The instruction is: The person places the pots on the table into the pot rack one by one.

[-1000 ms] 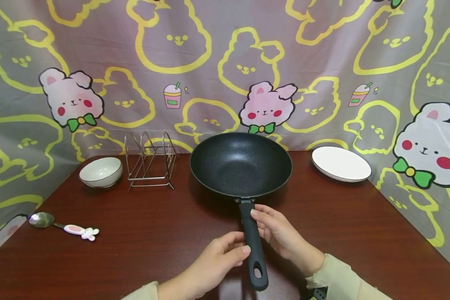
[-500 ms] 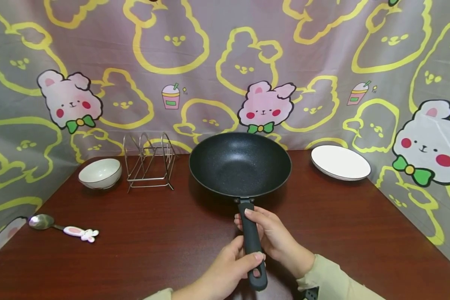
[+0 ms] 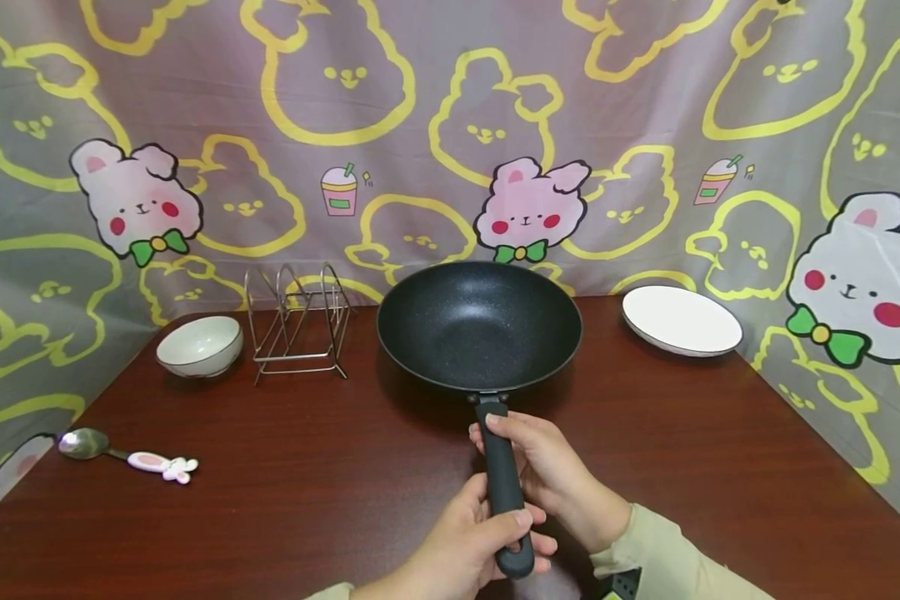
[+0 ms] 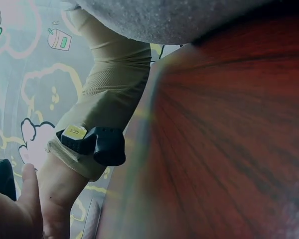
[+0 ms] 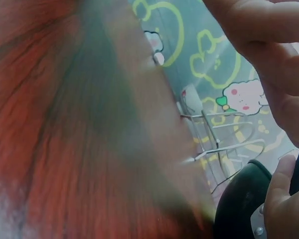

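A black wok [image 3: 480, 325] stands at the middle of the table, its long black handle [image 3: 503, 467] pointing toward me. My right hand [image 3: 558, 471] grips the handle near the pan, thumb on top and fingertips showing on its left side. Close to the handle's end, my left hand [image 3: 468, 537] holds it from the left. The left thumb lies across the top by the hanging hole, and the left fingers come out underneath on the right. In the right wrist view, the dark wok rim [image 5: 239, 199] shows beside the right thumb [image 5: 281, 191].
On the left are a white bowl [image 3: 201, 347], a wire rack [image 3: 298, 363] and a spoon [image 3: 131, 457] with a rabbit handle. A white plate [image 3: 681, 320] is at the back right of the brown table [image 3: 285, 500]. Patterned cloth [image 3: 390, 158] encloses the back and sides.
My left hand has moved right and slightly down, and its thumb now reaches over the handle. The right fingers have wrapped further under the handle. The wok stays in place.
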Demonstrator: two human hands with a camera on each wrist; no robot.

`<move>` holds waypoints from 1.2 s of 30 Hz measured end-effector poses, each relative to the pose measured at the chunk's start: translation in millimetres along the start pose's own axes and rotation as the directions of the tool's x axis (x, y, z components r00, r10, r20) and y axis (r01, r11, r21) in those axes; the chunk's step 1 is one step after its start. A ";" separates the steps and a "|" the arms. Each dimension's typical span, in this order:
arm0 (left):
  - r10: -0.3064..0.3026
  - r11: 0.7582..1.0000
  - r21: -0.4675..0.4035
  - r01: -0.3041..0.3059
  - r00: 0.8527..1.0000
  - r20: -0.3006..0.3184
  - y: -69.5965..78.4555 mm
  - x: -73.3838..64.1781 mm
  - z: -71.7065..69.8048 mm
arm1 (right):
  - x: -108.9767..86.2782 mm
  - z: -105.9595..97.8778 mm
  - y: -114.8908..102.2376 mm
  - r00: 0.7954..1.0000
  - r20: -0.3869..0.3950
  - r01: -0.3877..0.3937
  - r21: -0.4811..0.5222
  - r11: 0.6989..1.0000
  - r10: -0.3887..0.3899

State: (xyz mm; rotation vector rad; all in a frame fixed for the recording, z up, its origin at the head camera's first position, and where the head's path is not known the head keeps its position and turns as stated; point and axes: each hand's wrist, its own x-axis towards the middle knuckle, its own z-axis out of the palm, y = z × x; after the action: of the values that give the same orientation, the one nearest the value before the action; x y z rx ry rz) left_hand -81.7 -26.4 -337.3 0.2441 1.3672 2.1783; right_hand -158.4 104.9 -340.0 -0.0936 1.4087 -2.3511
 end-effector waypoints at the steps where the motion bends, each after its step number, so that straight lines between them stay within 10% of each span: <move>1: -0.002 1.000 -0.005 0.002 1.000 0.004 0.1 -0.1 0.0 | -0.4 0.3 -0.5 1.000 -0.004 -0.002 0.002 1.000 0.002; 25: 0.084 0.993 -0.087 -0.077 0.993 0.082 -2.9 -0.2 1.6 | -2.7 5.1 -6.2 0.999 0.012 -0.044 0.072 0.996 0.044; 36: 0.155 0.987 0.029 -0.159 0.983 0.100 -5.6 0.8 -0.5 | -1.3 5.5 -10.7 0.999 0.015 -0.039 0.040 0.998 0.039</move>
State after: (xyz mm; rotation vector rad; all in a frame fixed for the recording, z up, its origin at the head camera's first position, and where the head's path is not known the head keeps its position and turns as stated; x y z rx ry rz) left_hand -80.5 -24.5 -342.6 0.4807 1.3751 2.2383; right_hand -158.9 105.2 -327.9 -0.0714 1.3441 -2.3407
